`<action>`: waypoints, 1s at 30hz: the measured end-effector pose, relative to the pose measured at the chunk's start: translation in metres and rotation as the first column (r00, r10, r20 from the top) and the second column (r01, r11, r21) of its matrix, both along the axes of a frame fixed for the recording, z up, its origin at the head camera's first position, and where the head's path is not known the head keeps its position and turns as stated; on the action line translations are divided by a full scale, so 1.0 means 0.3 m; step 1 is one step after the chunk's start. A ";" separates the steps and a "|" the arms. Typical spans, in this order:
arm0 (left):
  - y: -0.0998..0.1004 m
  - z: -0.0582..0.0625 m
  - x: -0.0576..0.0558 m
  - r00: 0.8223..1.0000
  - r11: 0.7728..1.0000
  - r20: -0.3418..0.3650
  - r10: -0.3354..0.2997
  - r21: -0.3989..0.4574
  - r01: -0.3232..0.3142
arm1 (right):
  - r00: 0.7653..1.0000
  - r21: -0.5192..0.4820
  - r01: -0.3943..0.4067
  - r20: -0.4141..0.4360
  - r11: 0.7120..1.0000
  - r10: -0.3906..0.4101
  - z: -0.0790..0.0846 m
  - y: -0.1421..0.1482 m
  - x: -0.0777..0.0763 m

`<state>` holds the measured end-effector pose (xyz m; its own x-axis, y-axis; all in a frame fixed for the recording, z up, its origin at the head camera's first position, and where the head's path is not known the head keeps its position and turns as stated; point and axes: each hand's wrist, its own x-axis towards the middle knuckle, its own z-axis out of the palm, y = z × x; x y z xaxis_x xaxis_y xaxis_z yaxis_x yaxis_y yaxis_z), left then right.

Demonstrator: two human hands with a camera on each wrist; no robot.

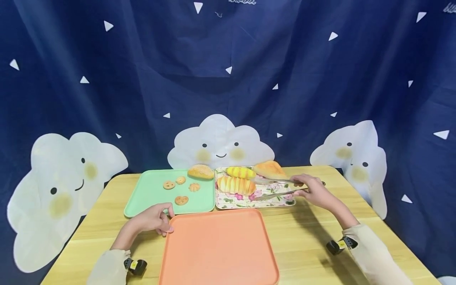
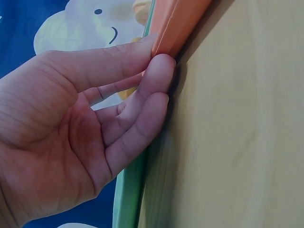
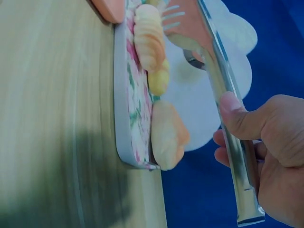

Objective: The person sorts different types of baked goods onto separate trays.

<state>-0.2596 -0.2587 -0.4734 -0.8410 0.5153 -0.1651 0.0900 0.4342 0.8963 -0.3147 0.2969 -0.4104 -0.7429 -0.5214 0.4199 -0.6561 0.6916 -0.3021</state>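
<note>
My left hand (image 1: 153,218) pinches the far left corner of an orange tray (image 1: 217,249) between thumb and fingers; the left wrist view shows the thumb over its rim. My right hand (image 1: 315,192) grips metal serving tongs (image 3: 228,109), their arms spread apart over a floral tray (image 1: 256,206). On that tray lie a ridged bread roll (image 1: 236,185), a yellow bread (image 1: 241,172) and a golden triangular bread (image 1: 269,169). The tong tips reach toward the ridged roll's right end, one on each side, with nothing clamped between them.
A green tray (image 1: 149,190) stands left of the floral one, holding a bun (image 1: 200,171) and several cookies (image 1: 181,200). The wooden table (image 1: 306,245) ends at a dark blue curtain (image 1: 221,91) with clouds. Each wrist wears a small black camera (image 1: 135,266).
</note>
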 end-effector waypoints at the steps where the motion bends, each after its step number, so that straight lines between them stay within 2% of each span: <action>1: -0.001 0.001 0.000 1.000 1.000 0.000 0.003 -0.001 -0.003 | 1.000 -0.001 -0.009 0.011 1.000 0.009 -0.001 0.006 0.000; 8: -0.008 0.005 0.005 1.000 1.000 0.011 0.008 -0.001 -0.008 | 0.981 -0.030 -0.107 0.160 0.994 0.111 -0.003 0.043 0.004; 13: -0.006 0.003 0.001 1.000 1.000 0.001 0.014 -0.009 -0.014 | 0.973 -0.010 -0.127 0.194 0.992 0.126 -0.002 0.074 0.006; 17: -0.004 -0.003 -0.004 1.000 1.000 0.001 0.013 -0.007 -0.013 | 0.945 -0.002 -0.146 0.295 0.989 0.140 -0.001 0.099 0.016; 21: -0.004 -0.006 -0.004 1.000 1.000 0.010 0.015 0.000 -0.015 | 0.900 -0.029 -0.190 0.395 0.981 0.186 -0.011 0.116 0.028; 24: -0.004 -0.005 -0.002 1.000 1.000 0.014 0.020 -0.002 -0.020 | 0.877 -0.050 -0.240 0.417 0.970 0.238 -0.028 0.124 0.033; 30: 0.005 0.004 -0.001 1.000 1.000 0.002 0.019 -0.014 -0.019 | 0.864 -0.063 -0.311 0.397 0.948 0.310 -0.069 0.147 0.036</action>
